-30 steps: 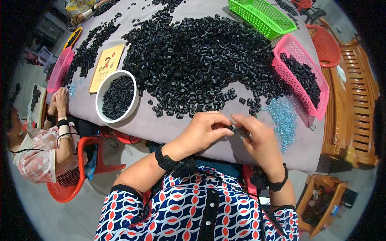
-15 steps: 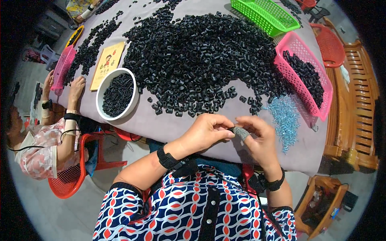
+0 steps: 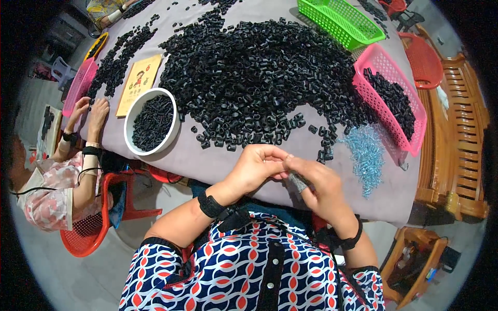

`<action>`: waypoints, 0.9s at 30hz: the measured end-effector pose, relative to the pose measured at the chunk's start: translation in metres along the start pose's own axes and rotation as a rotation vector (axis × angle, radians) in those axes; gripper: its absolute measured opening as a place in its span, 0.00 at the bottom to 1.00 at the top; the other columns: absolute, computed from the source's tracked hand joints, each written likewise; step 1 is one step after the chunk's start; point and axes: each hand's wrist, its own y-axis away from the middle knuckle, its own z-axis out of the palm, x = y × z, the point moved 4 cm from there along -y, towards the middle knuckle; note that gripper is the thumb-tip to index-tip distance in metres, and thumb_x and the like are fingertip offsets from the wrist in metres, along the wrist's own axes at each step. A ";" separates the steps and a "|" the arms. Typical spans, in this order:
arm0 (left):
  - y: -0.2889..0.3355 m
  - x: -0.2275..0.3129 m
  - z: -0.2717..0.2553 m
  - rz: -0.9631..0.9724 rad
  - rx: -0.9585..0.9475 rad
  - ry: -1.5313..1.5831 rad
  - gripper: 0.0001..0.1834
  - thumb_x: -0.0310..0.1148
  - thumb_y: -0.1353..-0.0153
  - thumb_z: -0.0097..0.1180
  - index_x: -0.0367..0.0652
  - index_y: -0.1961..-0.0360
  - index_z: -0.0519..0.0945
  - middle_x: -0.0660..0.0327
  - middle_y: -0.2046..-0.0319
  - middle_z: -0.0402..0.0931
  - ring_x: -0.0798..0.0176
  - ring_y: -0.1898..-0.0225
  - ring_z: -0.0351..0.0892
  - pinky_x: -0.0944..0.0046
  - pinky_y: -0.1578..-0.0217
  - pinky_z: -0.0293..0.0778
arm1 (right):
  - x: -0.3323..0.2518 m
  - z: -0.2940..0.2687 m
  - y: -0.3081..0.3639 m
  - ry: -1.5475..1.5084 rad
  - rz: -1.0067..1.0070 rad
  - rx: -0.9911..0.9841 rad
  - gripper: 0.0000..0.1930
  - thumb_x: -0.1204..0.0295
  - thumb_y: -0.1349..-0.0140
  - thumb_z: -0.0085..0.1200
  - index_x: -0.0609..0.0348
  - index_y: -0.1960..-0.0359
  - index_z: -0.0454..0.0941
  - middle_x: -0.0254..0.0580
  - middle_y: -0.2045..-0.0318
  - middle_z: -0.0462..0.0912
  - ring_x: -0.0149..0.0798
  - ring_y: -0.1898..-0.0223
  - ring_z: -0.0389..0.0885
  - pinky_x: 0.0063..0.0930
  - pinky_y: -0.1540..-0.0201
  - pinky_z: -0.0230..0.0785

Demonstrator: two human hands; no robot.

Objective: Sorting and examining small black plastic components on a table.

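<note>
- From my remote seat I see the counter point(image 3: 202, 166) fill most of the view, spread with a pale lilac-grey cloth.
- The heap of short black plastic sleeves point(image 3: 259, 78) covers its middle, with loose ones lying just beyond my two hands.
- To the right I have a pink slotted basket point(image 3: 384, 116), partly filled with black pieces, and beyond it a green slotted basket point(image 3: 342, 23).
- On my left, a round white bowl point(image 3: 129, 136) holds slim black pieces, beside a yellow booklet point(image 3: 136, 85).
- A heap of pale-blue, screw-like pieces point(image 3: 365, 160) lies right of my hands, near the pink basket.
- My left hand point(image 3: 254, 168) and right hand point(image 3: 319, 184) meet over the near edge, their fingers point(image 3: 274, 153) bent and tips together; whatever they pinch is hidden.
- Smallest, a grey textured piece point(image 3: 298, 181) shows at my right hand's fingers; whether it is worn or held, I cannot tell.
</note>
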 end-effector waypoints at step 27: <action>0.013 0.023 -0.034 0.146 0.141 -0.070 0.08 0.20 0.38 0.58 0.35 0.58 0.79 0.55 0.51 0.80 0.69 0.53 0.80 0.68 0.50 0.78 | 0.037 -0.016 -0.072 0.244 0.120 -0.088 0.19 0.89 0.56 0.53 0.61 0.60 0.79 0.47 0.63 0.78 0.51 0.60 0.80 0.35 0.57 0.73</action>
